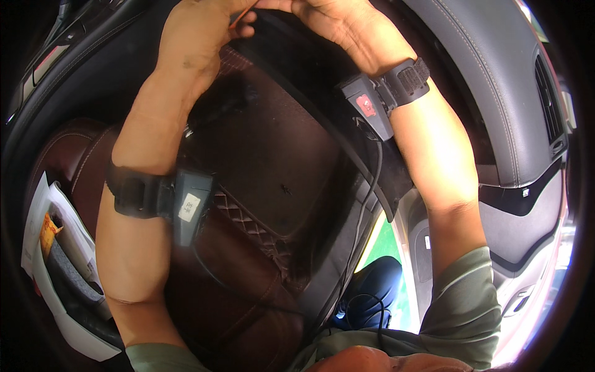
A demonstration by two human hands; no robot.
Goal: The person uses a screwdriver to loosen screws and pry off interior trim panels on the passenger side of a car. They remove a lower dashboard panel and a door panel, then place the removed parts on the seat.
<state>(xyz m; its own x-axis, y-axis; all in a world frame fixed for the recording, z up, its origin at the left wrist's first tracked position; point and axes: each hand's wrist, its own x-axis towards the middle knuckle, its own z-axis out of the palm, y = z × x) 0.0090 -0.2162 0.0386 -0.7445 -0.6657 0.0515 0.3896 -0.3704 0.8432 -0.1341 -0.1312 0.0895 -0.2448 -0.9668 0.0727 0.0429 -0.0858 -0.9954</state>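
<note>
Car interior (486,80) around both hands (201,28) (338,17)

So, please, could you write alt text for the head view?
Inside a car, a person's left hand and right hand are close together at the top edge, a thin orange item by the left one. Both forearms wear dark strapped devices; papers lie at left.

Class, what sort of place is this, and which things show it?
Most likely the front of a car's cabin: a stitched dark dashboard with an air vent, a brown seat and a door panel.
</note>
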